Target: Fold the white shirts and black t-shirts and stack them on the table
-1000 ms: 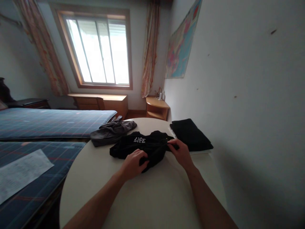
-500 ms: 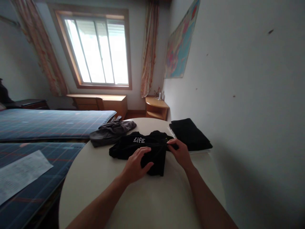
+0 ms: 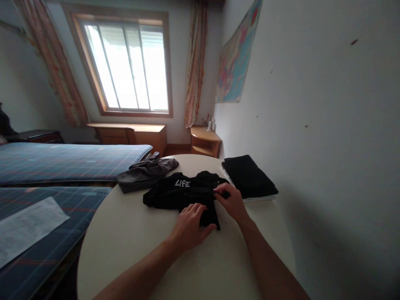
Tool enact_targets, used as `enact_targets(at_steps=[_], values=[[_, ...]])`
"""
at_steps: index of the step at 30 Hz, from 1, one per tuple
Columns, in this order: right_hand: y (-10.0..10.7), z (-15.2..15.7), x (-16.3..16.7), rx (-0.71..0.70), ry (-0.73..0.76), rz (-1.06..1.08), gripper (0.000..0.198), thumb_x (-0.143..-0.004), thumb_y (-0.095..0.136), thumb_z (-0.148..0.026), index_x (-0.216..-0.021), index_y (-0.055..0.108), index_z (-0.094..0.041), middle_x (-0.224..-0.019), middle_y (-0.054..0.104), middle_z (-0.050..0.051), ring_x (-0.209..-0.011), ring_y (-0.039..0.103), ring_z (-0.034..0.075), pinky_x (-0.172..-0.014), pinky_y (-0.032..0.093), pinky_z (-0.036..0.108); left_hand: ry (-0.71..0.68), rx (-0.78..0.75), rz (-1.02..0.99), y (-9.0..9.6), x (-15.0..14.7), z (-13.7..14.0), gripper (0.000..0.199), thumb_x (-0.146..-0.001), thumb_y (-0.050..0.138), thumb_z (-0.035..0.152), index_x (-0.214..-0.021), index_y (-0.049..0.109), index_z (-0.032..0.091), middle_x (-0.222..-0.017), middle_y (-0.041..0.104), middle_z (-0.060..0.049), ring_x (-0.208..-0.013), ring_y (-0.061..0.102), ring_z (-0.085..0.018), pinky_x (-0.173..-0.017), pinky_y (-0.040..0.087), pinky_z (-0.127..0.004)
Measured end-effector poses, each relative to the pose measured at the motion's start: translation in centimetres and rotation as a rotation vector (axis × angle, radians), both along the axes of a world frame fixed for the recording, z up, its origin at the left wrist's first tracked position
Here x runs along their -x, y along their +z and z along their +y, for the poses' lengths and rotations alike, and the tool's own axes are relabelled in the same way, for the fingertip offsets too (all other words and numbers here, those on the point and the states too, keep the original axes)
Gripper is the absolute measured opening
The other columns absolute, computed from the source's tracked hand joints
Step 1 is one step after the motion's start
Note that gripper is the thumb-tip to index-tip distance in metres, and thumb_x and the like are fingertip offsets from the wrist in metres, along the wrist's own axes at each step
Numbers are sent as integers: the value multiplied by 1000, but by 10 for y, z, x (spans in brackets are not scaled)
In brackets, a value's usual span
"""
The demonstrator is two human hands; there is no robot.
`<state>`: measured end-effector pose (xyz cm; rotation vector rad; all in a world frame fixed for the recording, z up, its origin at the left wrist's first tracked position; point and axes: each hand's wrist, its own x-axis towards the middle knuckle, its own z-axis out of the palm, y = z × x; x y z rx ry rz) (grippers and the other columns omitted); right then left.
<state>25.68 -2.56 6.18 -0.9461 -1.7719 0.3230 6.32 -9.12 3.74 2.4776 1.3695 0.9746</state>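
A black shirt [image 3: 196, 191] with white lettering lies partly folded on the round white table [image 3: 137, 233], with one narrow part reaching towards me. My left hand [image 3: 193, 225] rests over that near part, its thumb spread away from the other fingers. At the shirt's right side, my right hand [image 3: 229, 199] pinches the black cloth between thumb and fingertips. Its other fingers are curled, and a bit of cloth is hidden beneath them.
Crumpled grey cloth [image 3: 146, 173] lies at the table's far left edge. A folded black cloth [image 3: 250, 175] lies at the right, beside the wall [image 3: 328, 166]. Left of the table are blue plaid mattresses [image 3: 71, 162], with a printed sheet [image 3: 29, 227] on the nearer one.
My left hand has slid right and nearer to me along the shirt's near part. My right hand has shifted slightly left, and the near part's lower end has moved a little right.
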Motion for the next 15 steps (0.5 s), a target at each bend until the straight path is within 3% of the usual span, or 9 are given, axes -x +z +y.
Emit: enact_targets(at_steps=[3,8,10,15], values=[[0,-5,11,47,18,-35,3,-78,68,-21,-82,67,-22,-73,62,-1,-66,55,15,-65,45,28,75,56,-72,0,-2,1,39,-85,64,47,-113,59,20,-110,67,-8,-103,60,-29,-90,46,-44],[0,-11,25,72,78,-72,5,-77,69,-19,-80,67,-22,-75,64,-1,-63,54,13,-63,44,27,151,96,-196,4,-1,4,5,-86,58,24,-88,62,22,-90,69,-4,-88,63,-22,-79,45,-34],[1,-12,27,68,79,-79,6,-77,69,-18,-80,66,-22,-75,64,-1,-64,55,13,-63,44,27,147,91,-247,5,0,4,7,-86,55,20,-85,61,22,-87,68,-2,-84,62,-20,-76,44,-31],[1,-14,27,55,79,-81,8,-76,68,-15,-78,65,-22,-73,63,-2,-63,54,13,-62,43,26,146,157,-388,4,-5,2,9,-86,60,31,-89,59,23,-86,69,-1,-80,63,-18,-73,44,-28]])
